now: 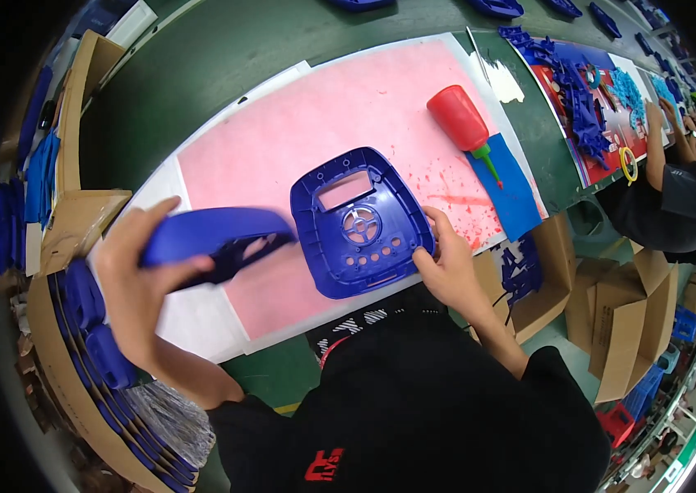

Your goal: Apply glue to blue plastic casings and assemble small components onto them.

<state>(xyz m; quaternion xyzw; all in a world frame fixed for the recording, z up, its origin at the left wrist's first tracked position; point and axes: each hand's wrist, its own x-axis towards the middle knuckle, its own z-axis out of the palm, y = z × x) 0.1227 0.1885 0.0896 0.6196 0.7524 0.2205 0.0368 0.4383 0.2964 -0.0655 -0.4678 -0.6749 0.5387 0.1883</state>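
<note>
Gripping: left hand (130,271) clamped on curved blue plastic shell (216,230), right hand (455,267) pinching rounded blue plastic panel (385,230) near green table (541,135)'s front edge; steady rim helps.

With our left hand (130,275) we gripped a tilted, curved blue plastic shell (216,230), blurred. Our right hand (452,267) pinched the right rim of a squarish blue plastic panel (333,238), its ribbed inside facing up, over a pale pink sheet (265,177). Beyond, a red plastic bottle (457,119) lay with its green nozzle (482,153) toward a flat blue rectangular sheet (518,197).
</note>
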